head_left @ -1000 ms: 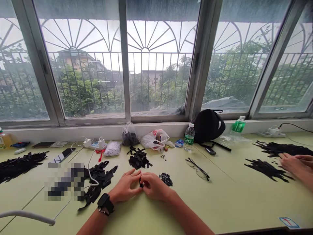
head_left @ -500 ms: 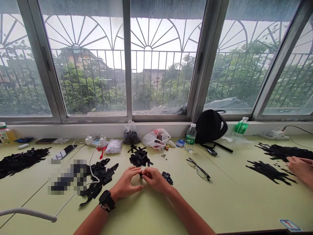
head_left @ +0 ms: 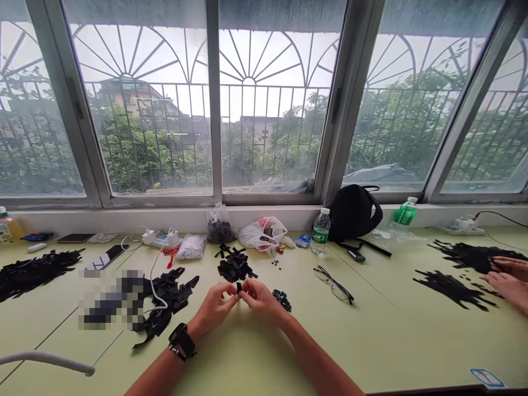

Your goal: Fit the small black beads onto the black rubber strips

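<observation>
Between my two hands, a small black strip [head_left: 238, 287] stands upright, pinched at its lower end. My left hand [head_left: 216, 305], with a black watch on the wrist, grips it from the left by thumb and fingers. My right hand [head_left: 259, 300] holds it from the right, fingertips meeting the left ones. Just beyond the hands lies a pile of short black strips [head_left: 236, 265]. A heap of small dark shiny pieces [head_left: 282, 300] sits right beside my right hand. Longer black strips [head_left: 175, 291] are spread to the left of my left hand.
Eyeglasses [head_left: 335, 285] and a water bottle [head_left: 320, 232] stand to the right, with a black bag [head_left: 355, 213] behind. Bags line the window side. A white cable [head_left: 154, 280] crosses the left strips. At far right, another person's hands [head_left: 511, 280] are at black strips.
My left fingers have closed in from a wide-open curve and now pinch the strip together with my right. The strip shows more clearly. The other person's hands have shifted slightly.
</observation>
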`<state>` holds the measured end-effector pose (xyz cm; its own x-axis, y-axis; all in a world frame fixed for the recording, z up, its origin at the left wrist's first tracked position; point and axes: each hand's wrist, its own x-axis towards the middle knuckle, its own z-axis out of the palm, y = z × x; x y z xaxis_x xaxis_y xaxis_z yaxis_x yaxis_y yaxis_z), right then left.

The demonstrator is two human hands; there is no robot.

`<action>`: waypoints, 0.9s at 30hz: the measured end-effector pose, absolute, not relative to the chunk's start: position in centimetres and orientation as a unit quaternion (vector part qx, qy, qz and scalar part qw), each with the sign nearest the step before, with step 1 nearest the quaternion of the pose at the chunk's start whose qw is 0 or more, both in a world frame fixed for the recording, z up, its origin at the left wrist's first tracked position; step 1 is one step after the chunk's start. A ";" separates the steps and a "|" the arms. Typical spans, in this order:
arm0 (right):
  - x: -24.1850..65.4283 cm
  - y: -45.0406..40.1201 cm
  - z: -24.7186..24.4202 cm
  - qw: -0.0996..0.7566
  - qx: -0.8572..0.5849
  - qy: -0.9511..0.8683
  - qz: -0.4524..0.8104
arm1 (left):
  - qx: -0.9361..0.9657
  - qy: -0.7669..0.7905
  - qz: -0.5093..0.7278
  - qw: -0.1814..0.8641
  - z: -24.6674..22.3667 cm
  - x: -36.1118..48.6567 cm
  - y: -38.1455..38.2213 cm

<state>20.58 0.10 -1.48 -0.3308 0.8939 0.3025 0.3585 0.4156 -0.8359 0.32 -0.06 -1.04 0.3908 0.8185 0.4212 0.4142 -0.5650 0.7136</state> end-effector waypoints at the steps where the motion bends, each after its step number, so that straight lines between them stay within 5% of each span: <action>1: 20.6 0.1 -1.5 0.393 -0.419 -0.744 0.340 | 0.793 0.387 0.394 0.257 -1.0 0.3 -0.1; 27: 21.1 -0.3 -0.1 0.414 -0.396 -0.607 0.551 | 0.807 0.340 0.447 0.183 -1.0 0.4 0.0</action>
<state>21.09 -0.27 -0.13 -0.3444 0.9365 0.0667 0.0243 0.0800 -0.9965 0.40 -0.05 -1.02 0.3695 0.7120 0.5971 0.3858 -0.7021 0.5985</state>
